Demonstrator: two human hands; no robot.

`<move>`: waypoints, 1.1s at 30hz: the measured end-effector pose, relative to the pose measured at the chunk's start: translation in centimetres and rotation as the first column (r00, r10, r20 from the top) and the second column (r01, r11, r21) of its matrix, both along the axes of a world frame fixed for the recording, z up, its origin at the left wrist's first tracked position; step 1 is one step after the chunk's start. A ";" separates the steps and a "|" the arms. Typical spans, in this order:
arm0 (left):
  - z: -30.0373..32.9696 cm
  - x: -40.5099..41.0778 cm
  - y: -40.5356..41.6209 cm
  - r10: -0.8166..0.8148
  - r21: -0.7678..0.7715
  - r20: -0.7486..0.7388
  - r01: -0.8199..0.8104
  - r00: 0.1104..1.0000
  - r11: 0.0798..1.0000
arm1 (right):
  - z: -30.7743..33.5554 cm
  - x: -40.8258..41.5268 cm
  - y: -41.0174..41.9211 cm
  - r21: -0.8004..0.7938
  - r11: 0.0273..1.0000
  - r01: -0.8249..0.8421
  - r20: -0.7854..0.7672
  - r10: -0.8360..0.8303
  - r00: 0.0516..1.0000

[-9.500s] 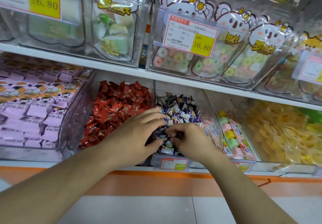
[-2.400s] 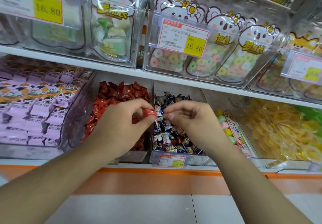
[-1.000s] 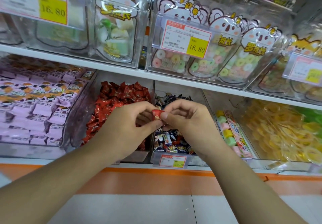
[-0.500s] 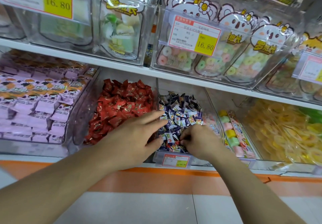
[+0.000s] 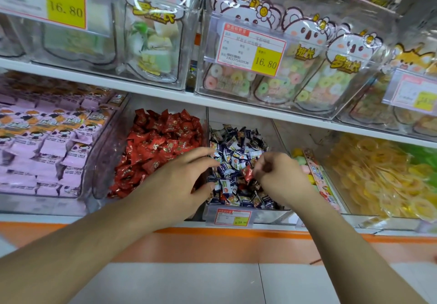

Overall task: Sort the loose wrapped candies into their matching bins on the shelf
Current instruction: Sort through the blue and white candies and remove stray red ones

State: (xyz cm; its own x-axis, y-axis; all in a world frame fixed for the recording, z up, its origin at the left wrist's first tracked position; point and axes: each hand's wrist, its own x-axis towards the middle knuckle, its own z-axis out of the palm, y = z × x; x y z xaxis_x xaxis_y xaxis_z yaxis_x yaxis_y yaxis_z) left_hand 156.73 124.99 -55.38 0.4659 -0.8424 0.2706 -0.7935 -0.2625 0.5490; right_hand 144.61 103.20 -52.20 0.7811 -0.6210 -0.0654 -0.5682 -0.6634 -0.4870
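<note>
On the lower shelf a clear bin of red wrapped candies (image 5: pixel 160 143) stands left of a clear bin of dark blue and white wrapped candies (image 5: pixel 238 143). My right hand (image 5: pixel 279 176) hovers over the blue bin and pinches a single red wrapped candy (image 5: pixel 247 172) between thumb and fingers. My left hand (image 5: pixel 182 181) lies over the divider between the two bins, fingers stretched toward the blue candies, holding nothing that I can see.
Purple and orange packets (image 5: pixel 47 138) fill the bin at far left. Pastel marshmallow sticks (image 5: pixel 314 173) and yellow candies (image 5: pixel 383 176) lie to the right. Clear tubs with price tags (image 5: pixel 253 48) line the upper shelf. An orange ledge (image 5: pixel 212 240) runs below the bins.
My right hand has lifted out of the blue candy pile with a red candy pinched in its fingers. My left hand has stayed spread at the divider.
</note>
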 end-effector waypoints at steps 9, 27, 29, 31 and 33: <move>2.1 -0.1 0.5 0.018 -0.134 -0.038 -0.023 0.999 0.991 | 3.7 0.2 3.8 0.354 0.905 -0.235 0.287 0.134 0.949; 0.9 0.8 0.9 -0.044 0.079 0.062 0.039 0.997 0.996 | -2.8 1.1 2.1 0.118 0.941 -0.317 -0.131 0.331 0.935; 0.2 0.4 0.5 -0.069 0.098 0.066 0.062 0.995 0.993 | -3.1 1.1 1.6 0.117 0.948 -0.295 -0.175 0.312 0.934; -0.1 0.4 0.3 -0.068 0.107 0.066 0.061 0.995 0.992 | -3.1 1.1 1.4 0.133 0.945 -0.298 -0.182 0.318 0.930; -0.1 0.5 0.3 -0.067 0.105 0.060 0.061 0.996 0.993 | -3.3 1.3 1.3 0.149 0.940 -0.308 -0.177 0.332 0.926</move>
